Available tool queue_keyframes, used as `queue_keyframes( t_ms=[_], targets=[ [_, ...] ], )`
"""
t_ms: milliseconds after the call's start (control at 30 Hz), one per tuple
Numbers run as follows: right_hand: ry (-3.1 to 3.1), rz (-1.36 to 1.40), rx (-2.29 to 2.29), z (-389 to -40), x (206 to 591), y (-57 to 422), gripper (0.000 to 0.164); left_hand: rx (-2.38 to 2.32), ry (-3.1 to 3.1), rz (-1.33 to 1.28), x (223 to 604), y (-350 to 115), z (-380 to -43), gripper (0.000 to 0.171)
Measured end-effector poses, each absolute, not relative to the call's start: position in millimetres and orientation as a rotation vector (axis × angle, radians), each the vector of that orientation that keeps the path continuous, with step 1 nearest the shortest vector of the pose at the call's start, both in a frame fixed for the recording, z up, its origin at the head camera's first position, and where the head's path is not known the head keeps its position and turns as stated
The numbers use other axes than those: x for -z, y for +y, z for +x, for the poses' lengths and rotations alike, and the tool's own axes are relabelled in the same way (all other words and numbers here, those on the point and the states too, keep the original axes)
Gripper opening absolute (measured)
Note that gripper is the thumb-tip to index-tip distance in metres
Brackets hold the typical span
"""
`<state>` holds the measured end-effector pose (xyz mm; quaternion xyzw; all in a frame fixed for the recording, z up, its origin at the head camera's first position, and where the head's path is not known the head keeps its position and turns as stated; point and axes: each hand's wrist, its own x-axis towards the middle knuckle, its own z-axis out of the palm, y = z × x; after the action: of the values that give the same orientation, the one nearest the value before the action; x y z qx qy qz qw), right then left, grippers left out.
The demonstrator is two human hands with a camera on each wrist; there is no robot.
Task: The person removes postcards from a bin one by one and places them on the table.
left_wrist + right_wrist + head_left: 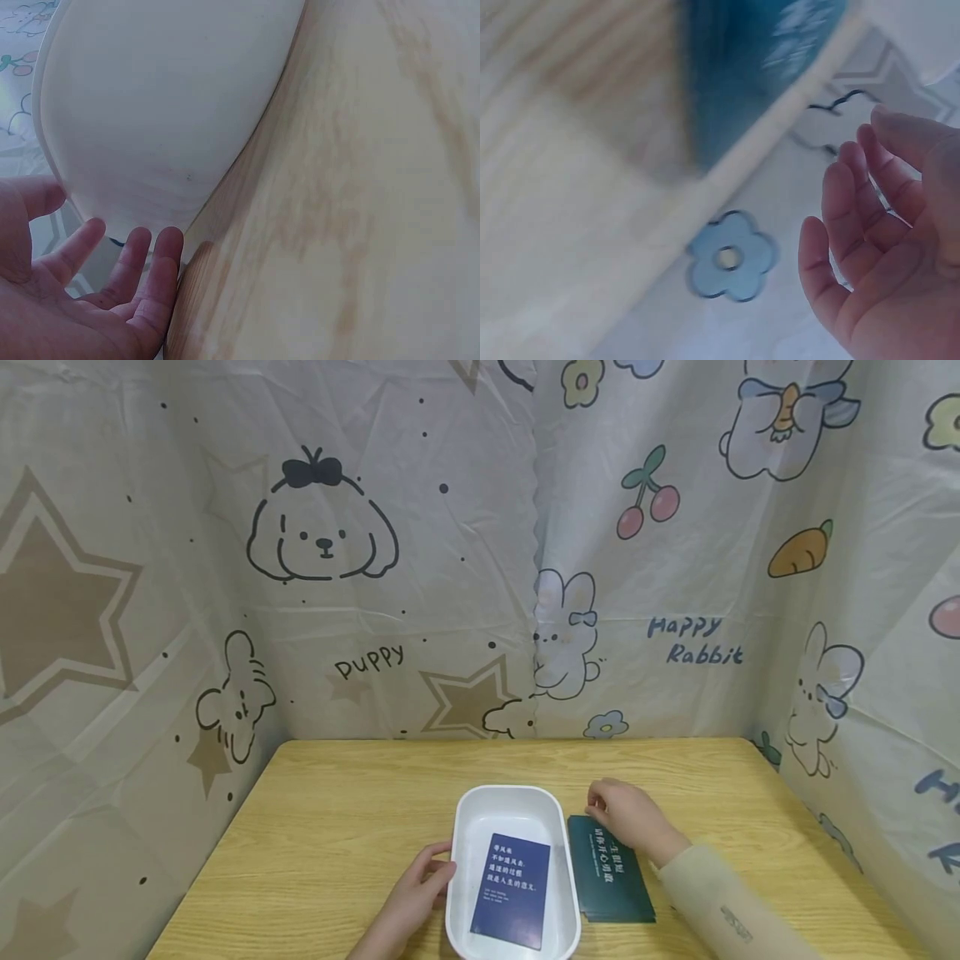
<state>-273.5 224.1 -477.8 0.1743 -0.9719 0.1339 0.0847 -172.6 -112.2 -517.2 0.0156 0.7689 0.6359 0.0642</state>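
A white plastic tray with rounded corners stands at the table's near middle, and a dark blue card with white lettering lies flat in it. My left hand is at the tray's left side; in the left wrist view its fingertips are right at the outer wall, fingers spread and gently bent. To the right of the tray lies a small stack of dark green cards with white writing. Over the far end of that stack is my right hand, its fingers loosely curved, with nothing between them in the right wrist view.
The wooden table has its far edge against a hanging cloth printed with cartoon animals, stars and flowers. More of the cloth encloses the left and right sides. The green stack sits close beside the tray's right wall.
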Motion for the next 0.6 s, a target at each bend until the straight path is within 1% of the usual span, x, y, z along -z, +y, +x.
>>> queue_keyframes(
  t_ms=[167,367,600],
  targets=[
    [-2.790,0.635,-0.400,-263.0,465.6,205.5,0.012,-1.911,2.330,0.042,516.6,-111.9,-172.4,0.049],
    [-2.720,0.738,-0.413,-247.8,454.7,181.9,0.007,-1.896,2.337,0.030,516.8,-111.4,-173.1,0.049],
    [-2.751,0.885,-0.377,-235.0,451.5,156.6,0.013,-1.890,2.341,0.044,518.0,-111.7,-173.6,0.050]
  ],
)
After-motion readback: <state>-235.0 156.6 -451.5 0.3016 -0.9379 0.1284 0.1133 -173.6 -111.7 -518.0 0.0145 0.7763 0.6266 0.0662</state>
